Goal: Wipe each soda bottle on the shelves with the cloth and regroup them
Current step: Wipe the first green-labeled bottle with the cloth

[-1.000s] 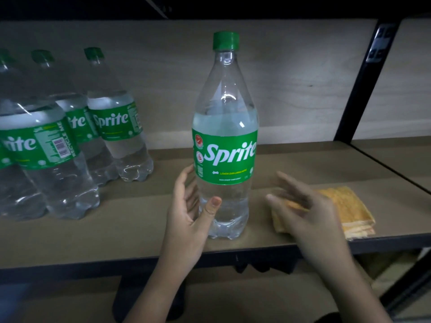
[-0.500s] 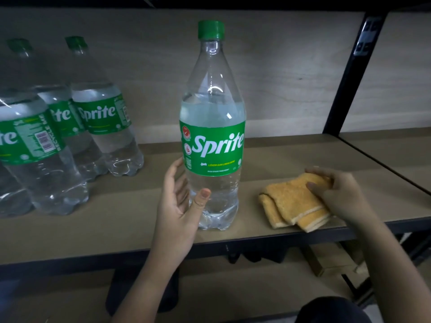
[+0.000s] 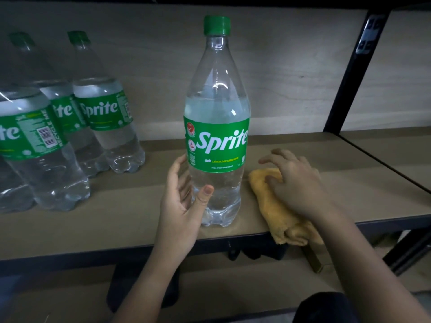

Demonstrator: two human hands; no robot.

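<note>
Black metal edging [image 3: 70, 257] is running along the near lip of the wooden shelf [image 3: 121, 217], with a dim lower level lying beneath it. Just past that edge, the yellow cloth [image 3: 277, 213] is lying folded, its near end hanging slightly over the lip; the right hand [image 3: 296, 183] is resting on its far part with fingers bent down onto the fabric, though whether they are actually gripping it I cannot tell. To the left, the left hand [image 3: 184, 203] is cupping the lower body of the upright Sprite bottle [image 3: 217, 145], thumb pressing its front and fingers curling around its left side. That bottle is standing near the front, clear plastic, green cap, green label facing the camera. Farther left, a group of Sprite bottles [image 3: 70, 136] is crowding together, appearing tilted at the wide-angle edge. Behind everything, a pale wooden back panel [image 3: 291, 73] is rising, and a black upright post [image 3: 352, 73] is standing far right.
</note>
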